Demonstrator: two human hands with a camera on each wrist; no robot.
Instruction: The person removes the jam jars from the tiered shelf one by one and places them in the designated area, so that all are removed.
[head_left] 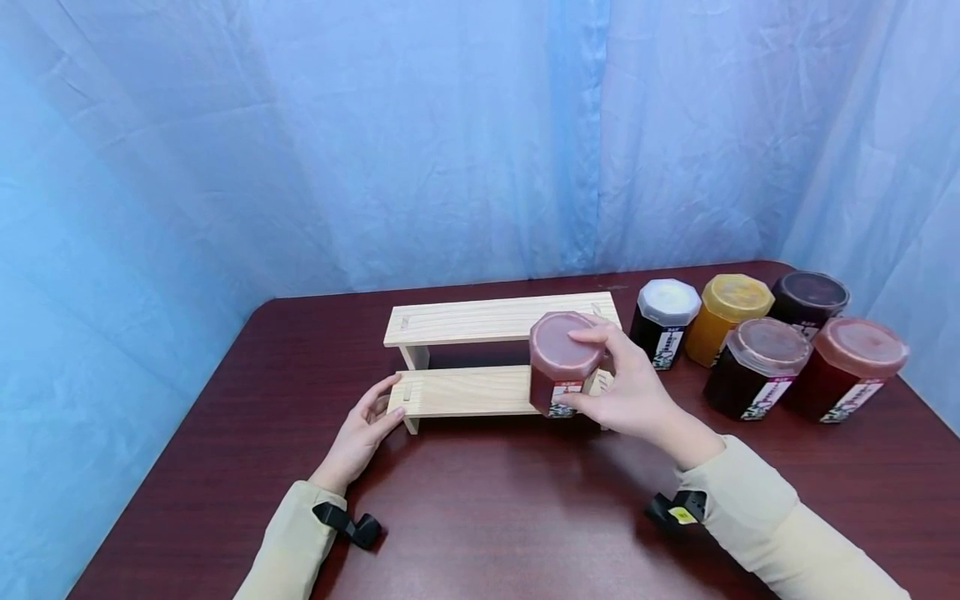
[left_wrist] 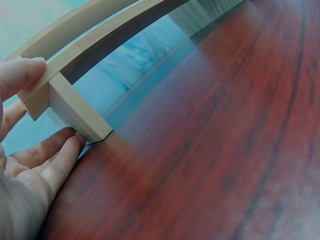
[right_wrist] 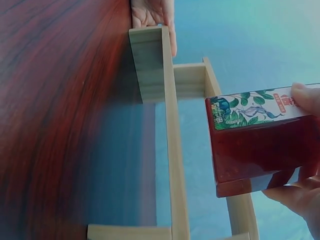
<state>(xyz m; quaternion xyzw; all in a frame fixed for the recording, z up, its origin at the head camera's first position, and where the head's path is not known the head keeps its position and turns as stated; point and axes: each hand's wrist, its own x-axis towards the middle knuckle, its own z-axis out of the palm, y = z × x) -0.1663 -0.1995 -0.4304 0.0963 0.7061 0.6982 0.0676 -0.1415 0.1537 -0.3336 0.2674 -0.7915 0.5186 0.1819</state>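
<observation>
A two-step wooden rack (head_left: 465, 392) stands on the table. My left hand (head_left: 356, 437) holds the left end of its lower step; in the left wrist view the thumb (left_wrist: 25, 75) lies on the board and fingertips touch the support leg (left_wrist: 82, 112). My right hand (head_left: 637, 392) grips an octagonal jar of dark red contents (head_left: 558, 346) by its sides, lid up. In the right wrist view the jar (right_wrist: 260, 150), with its leafy label, hangs apart from the lower board (right_wrist: 172, 125). From the head it covers the lower step's right part.
Right of the rack stand several similar jars: a white-lidded dark one (head_left: 667, 321), a yellow one (head_left: 723, 321), dark ones (head_left: 810, 300) (head_left: 757, 367) and a red one (head_left: 847, 367). Pale blue curtains (head_left: 450, 142) hang behind the dark red wooden table (head_left: 480, 517).
</observation>
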